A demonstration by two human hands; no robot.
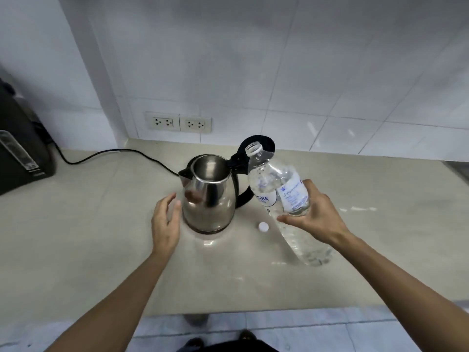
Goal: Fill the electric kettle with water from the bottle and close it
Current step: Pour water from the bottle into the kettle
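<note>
A steel electric kettle (208,196) stands on the beige counter (88,237), its black lid (261,146) flipped up and back, the mouth uncovered. My right hand (312,214) grips a clear plastic water bottle (279,191) around its label. The bottle is uncapped and held tilted, neck up and leaning left, just right of the kettle's black handle (243,196). Its white cap (263,226) lies on the counter between kettle and bottle. My left hand (165,222) hovers with fingers apart beside the kettle's left wall, thumb near the steel.
A black power cord (114,152) runs from the kettle toward a dark appliance (20,153) at the far left. Two double wall sockets (177,122) sit in the tiled wall behind. The counter's front edge lies near my forearms, with floor tiles below.
</note>
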